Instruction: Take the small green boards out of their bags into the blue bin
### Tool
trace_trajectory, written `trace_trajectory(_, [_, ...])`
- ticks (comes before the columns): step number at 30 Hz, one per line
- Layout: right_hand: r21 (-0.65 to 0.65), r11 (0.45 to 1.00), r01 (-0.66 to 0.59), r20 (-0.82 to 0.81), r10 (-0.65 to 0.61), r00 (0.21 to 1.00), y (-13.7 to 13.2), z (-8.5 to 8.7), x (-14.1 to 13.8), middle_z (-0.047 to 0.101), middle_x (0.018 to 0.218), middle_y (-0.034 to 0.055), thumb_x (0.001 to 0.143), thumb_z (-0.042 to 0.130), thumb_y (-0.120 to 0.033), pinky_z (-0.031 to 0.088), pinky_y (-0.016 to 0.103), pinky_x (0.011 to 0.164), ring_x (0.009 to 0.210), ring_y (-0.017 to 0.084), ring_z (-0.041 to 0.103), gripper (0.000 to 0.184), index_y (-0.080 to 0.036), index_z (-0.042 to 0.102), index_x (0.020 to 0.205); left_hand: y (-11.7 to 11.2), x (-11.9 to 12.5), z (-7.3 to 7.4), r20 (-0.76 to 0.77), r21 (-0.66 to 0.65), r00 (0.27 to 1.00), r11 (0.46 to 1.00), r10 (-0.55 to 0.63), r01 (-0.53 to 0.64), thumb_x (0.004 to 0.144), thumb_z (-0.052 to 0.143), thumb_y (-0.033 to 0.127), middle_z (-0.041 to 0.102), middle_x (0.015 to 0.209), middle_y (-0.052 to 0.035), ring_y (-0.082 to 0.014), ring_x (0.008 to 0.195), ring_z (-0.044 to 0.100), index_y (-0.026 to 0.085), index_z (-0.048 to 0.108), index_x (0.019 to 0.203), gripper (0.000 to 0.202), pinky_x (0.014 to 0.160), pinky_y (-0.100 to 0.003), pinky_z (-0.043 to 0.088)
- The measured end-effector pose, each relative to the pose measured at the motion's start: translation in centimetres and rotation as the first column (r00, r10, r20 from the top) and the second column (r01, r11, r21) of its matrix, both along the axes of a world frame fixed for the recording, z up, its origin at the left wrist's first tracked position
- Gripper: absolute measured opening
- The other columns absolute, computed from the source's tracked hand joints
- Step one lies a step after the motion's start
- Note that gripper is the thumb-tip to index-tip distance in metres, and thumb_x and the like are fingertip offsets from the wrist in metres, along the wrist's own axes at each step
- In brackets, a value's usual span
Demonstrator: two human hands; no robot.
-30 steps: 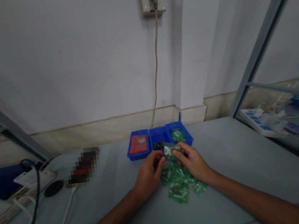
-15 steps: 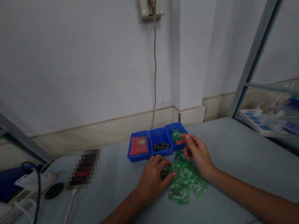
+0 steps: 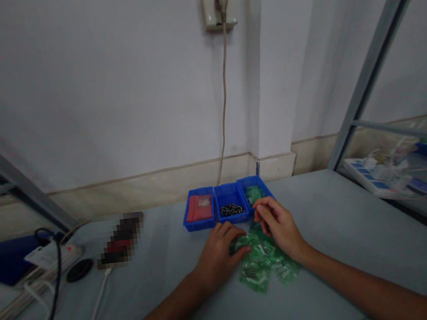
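Several small green see-through plastic bags (image 3: 256, 273) with small metal-looking parts inside lie in a loose pile on the grey table. My left hand (image 3: 219, 257) rests at the pile's left side, its curved fingers and thumb around the edge of a green bag. Above the pile's right side is my right hand (image 3: 281, 227), fingers bent and tips drawn together; whatever is between them is too small to tell. Just beyond it stands a blue bin with green bags (image 3: 254, 193). The middle blue bin holds small dark-and-silver parts (image 3: 231, 209), the left one red bags (image 3: 198, 208).
On the left lie a pixelated device (image 3: 120, 242) with a white cable, a round black disc (image 3: 79, 270) and a power strip (image 3: 52, 265). A wall socket (image 3: 219, 5) has a cord hanging behind the bins. Metal frame posts (image 3: 370, 49) rise at both sides.
My right hand has dropped slightly toward me from the right bin, and its fingers have drawn closer together. My left hand stays on the bags. The view has shifted slightly.
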State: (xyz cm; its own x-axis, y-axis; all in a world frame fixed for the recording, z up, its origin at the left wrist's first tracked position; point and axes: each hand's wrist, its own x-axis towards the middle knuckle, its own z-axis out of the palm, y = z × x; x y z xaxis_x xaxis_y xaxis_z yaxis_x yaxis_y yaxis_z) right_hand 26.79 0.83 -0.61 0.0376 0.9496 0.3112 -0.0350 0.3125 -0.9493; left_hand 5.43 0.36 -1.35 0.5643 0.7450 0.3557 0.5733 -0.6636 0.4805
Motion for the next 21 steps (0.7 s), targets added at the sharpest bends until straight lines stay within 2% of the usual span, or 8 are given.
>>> trace_trajectory(3, [0.04, 0.995, -0.088, 0.211, 0.078, 0.974, -0.43, -0.26, -0.2, 0.063, 0.076, -0.0018, 0.104, 0.06, -0.048, 0.042, 0.026, 0.054, 0.059, 0.015, 0.054, 0.025, -0.024, 0.066, 0.101, 0.12, -0.06, -0.01, 0.073, 0.003, 0.997, 1.0, -0.004, 0.004, 0.097, 0.074, 0.027, 0.071, 0.109, -0.0058, -0.0256, 0.106, 0.063, 0.022, 0.07, 0.109, 0.014, 0.096, -0.041, 0.049])
trace_trajectory(5, [0.082, 0.987, -0.14, 0.373, 0.1, 0.923, -0.69, -0.38, -0.34, 0.064, 0.079, -0.0007, 0.105, 0.06, -0.04, 0.046, 0.029, 0.066, 0.07, 0.017, 0.059, 0.02, -0.023, 0.067, 0.097, 0.23, -0.11, -0.06, 0.118, 0.002, 0.993, 1.0, 0.006, -0.006, 0.1, 0.07, 0.025, 0.071, 0.105, -0.0052, -0.0241, 0.102, 0.063, 0.021, 0.07, 0.102, 0.004, 0.095, -0.04, 0.05])
trace_trajectory(7, [0.107, 0.976, -0.188, 0.483, 0.114, 0.868, -0.87, -0.45, -0.42, 0.066, 0.083, -0.0002, 0.104, 0.061, -0.032, 0.046, 0.03, 0.073, 0.078, 0.019, 0.062, 0.014, -0.023, 0.068, 0.096, 0.34, -0.16, -0.15, 0.151, -0.009, 0.988, 0.999, 0.034, -0.033, 0.101, 0.066, 0.024, 0.071, 0.099, -0.0042, -0.0228, 0.096, 0.063, 0.021, 0.069, 0.097, 0.006, 0.092, -0.038, 0.05])
trace_trajectory(10, [0.117, 0.967, -0.225, 0.563, 0.122, 0.817, -0.97, -0.51, -0.34, 0.068, 0.088, 0.0002, 0.102, 0.064, -0.026, 0.046, 0.03, 0.075, 0.082, 0.019, 0.063, 0.006, -0.023, 0.068, 0.098, 0.46, -0.16, -0.31, 0.161, -0.016, 0.983, 0.996, 0.085, -0.084, 0.101, 0.065, 0.023, 0.07, 0.096, -0.0037, -0.0225, 0.093, 0.063, 0.021, 0.069, 0.097, 0.007, 0.088, -0.037, 0.05])
trace_trajectory(14, [0.114, 0.962, -0.249, 0.642, 0.12, 0.757, -0.99, -0.55, -0.09, 0.067, 0.089, 0.0008, 0.1, 0.068, -0.026, 0.045, 0.031, 0.076, 0.084, 0.021, 0.063, 0.002, -0.024, 0.068, 0.1, 0.42, 0.01, -0.51, 0.092, 0.019, 0.988, 0.992, 0.122, -0.124, 0.101, 0.064, 0.024, 0.07, 0.1, -0.0057, -0.0239, 0.096, 0.064, 0.021, 0.07, 0.095, 0.009, 0.088, -0.038, 0.05])
trace_trajectory(21, [0.124, 0.941, -0.314, 0.79, 0.098, 0.605, -0.94, -0.62, -0.16, 0.069, 0.097, 0.002, 0.092, 0.078, -0.021, 0.044, 0.036, 0.086, 0.095, 0.025, 0.062, 0.017, -0.024, 0.064, 0.101, 0.24, -0.15, -0.7, -0.049, 0.028, 0.991, 0.992, 0.127, -0.125, 0.102, 0.059, 0.024, 0.074, 0.089, -0.0037, -0.0213, 0.082, 0.066, 0.022, 0.069, 0.095, 0.012, 0.08, -0.033, 0.049])
